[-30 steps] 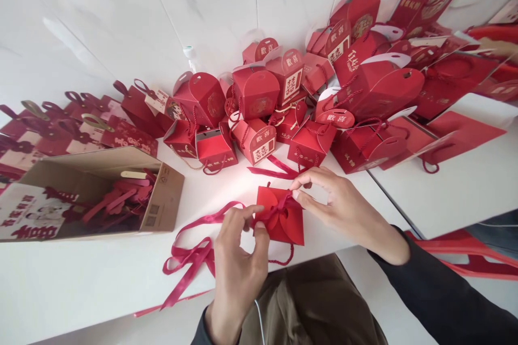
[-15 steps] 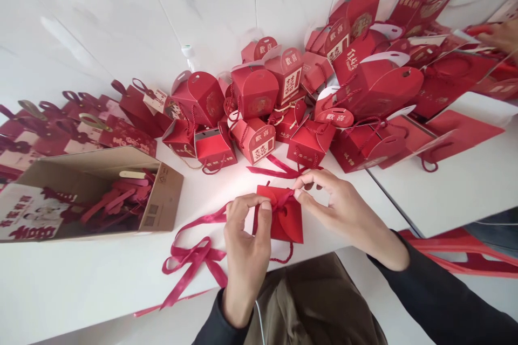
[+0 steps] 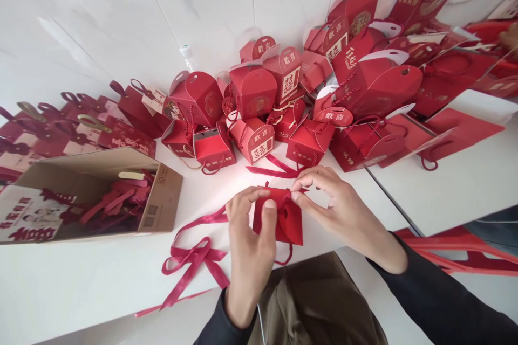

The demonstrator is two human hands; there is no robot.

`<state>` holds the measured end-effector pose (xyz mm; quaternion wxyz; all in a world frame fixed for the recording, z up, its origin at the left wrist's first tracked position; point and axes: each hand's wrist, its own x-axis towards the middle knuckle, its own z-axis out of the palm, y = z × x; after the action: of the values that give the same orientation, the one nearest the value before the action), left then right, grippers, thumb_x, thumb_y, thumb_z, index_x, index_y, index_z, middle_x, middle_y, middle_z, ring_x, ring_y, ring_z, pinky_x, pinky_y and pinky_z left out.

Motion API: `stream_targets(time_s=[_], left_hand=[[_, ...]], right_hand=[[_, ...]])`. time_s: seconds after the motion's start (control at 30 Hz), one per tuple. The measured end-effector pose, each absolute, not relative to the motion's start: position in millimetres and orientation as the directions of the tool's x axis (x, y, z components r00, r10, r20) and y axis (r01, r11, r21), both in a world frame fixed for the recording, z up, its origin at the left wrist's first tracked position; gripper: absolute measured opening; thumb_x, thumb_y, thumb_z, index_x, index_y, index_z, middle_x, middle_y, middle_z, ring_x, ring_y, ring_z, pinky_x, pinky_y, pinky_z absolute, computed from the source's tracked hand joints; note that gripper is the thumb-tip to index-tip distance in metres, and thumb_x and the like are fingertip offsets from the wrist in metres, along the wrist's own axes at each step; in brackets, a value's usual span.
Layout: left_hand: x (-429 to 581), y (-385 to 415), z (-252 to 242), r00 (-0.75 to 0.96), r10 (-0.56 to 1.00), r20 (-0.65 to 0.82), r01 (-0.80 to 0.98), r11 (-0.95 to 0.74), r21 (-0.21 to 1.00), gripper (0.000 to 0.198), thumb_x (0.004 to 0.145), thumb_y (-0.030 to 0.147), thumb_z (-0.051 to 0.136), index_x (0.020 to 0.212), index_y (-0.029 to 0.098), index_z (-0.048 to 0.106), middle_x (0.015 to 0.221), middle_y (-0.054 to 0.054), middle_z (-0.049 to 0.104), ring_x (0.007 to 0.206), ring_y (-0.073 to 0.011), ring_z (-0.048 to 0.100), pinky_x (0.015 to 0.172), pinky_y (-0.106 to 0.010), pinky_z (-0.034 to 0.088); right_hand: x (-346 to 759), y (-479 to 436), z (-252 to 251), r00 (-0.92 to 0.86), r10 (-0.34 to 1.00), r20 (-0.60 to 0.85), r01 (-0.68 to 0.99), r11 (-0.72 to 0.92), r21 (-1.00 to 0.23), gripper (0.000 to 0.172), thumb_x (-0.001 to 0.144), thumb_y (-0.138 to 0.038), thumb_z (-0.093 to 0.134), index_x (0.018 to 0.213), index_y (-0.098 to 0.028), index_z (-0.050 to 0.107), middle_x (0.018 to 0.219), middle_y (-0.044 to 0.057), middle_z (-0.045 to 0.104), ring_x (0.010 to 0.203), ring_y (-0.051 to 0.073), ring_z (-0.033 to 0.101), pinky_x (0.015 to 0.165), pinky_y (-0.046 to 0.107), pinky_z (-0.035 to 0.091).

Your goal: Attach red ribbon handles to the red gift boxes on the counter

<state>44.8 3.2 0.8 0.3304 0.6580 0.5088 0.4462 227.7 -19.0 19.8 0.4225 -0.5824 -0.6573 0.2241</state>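
Observation:
A small red gift box [image 3: 292,230] lies on the white table in front of me, with a twisted red cord showing at its near edge. A magenta-red ribbon is tied round it, its knot [image 3: 282,212] on top. My right hand [image 3: 338,210] pinches a ribbon end by the knot between thumb and fingertips. Over the box's left side, my left hand [image 3: 251,242] has thumb and forefinger apart, with nothing visible between them. A long loose ribbon [image 3: 194,261] trails left of the box in loops and over the table edge.
Beyond my hands stand many red gift boxes [image 3: 253,91] with cord handles. A cardboard box [image 3: 165,194] of red and pink pieces is at left, behind it small bags [image 3: 129,135]. Another ribbon piece [image 3: 271,171] lies ahead. At far right a person's hand [image 3: 510,38] is partly visible.
My left thumb and forefinger have parted from a pinch at the ribbon. My right fingers have shifted slightly left, still pinching the ribbon. The knot looks smaller and tighter.

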Motion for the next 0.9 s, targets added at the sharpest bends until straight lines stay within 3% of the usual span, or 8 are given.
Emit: stream_targets(time_s=[0.13,0.37,0.6,0.77,0.9], left_hand=[[48.4,5.9,2.7,0.135,0.950,0.282,0.429,-0.312,0.847,0.009,0.091,0.031,0.072,0.096,0.029,0.079,0.113,-0.006,0.072,0.113,-0.0277,0.064,0.097,-0.046,0.052],[48.0,3.8,-0.1,0.065,0.968,0.242,0.282,-0.250,0.926,0.008,0.095,0.031,0.068,0.093,0.027,0.074,0.103,-0.002,0.075,0.105,-0.0226,0.068,0.096,-0.042,0.053],[46.2,2.6,-1.6,0.062,0.985,0.163,0.200,-0.172,0.965,0.011,0.097,0.033,0.066,0.099,0.024,0.071,0.106,-0.006,0.074,0.105,-0.0244,0.070,0.096,-0.042,0.056],[44.1,3.0,0.5,0.098,0.977,0.188,0.152,-0.202,0.968,0.006,0.096,0.027,0.063,0.097,0.023,0.069,0.108,-0.007,0.074,0.106,-0.0241,0.071,0.095,-0.040,0.057],[33.7,-1.9,1.7,0.148,0.951,0.272,0.290,-0.305,0.907,0.010,0.096,0.022,0.062,0.104,0.026,0.067,0.115,-0.005,0.072,0.114,-0.0249,0.067,0.100,-0.043,0.053]], right_hand=[[224.9,-19.1,22.2,0.039,0.957,0.286,0.548,0.219,-0.807,0.007,0.102,-0.026,0.062,0.098,-0.028,0.067,0.102,0.002,0.072,0.102,0.025,0.066,0.094,0.042,0.049],[223.2,-22.9,19.9,0.092,0.974,0.210,0.506,0.136,-0.852,0.007,0.104,-0.033,0.063,0.104,-0.027,0.067,0.099,0.000,0.074,0.093,0.021,0.068,0.082,0.033,0.052],[220.6,-20.6,23.3,0.074,0.976,0.203,0.533,0.134,-0.835,0.011,0.102,-0.038,0.065,0.102,-0.026,0.066,0.103,0.003,0.072,0.097,0.025,0.066,0.091,0.041,0.051],[218.6,-6.8,21.3,-0.021,0.982,0.188,0.542,0.169,-0.823,0.011,0.102,-0.036,0.062,0.105,-0.027,0.067,0.112,0.007,0.073,0.110,0.030,0.066,0.100,0.048,0.050],[219.1,4.3,20.7,-0.091,0.980,0.175,0.513,0.196,-0.836,0.014,0.101,-0.031,0.062,0.090,-0.027,0.068,0.105,0.004,0.074,0.108,0.026,0.067,0.103,0.044,0.050]])
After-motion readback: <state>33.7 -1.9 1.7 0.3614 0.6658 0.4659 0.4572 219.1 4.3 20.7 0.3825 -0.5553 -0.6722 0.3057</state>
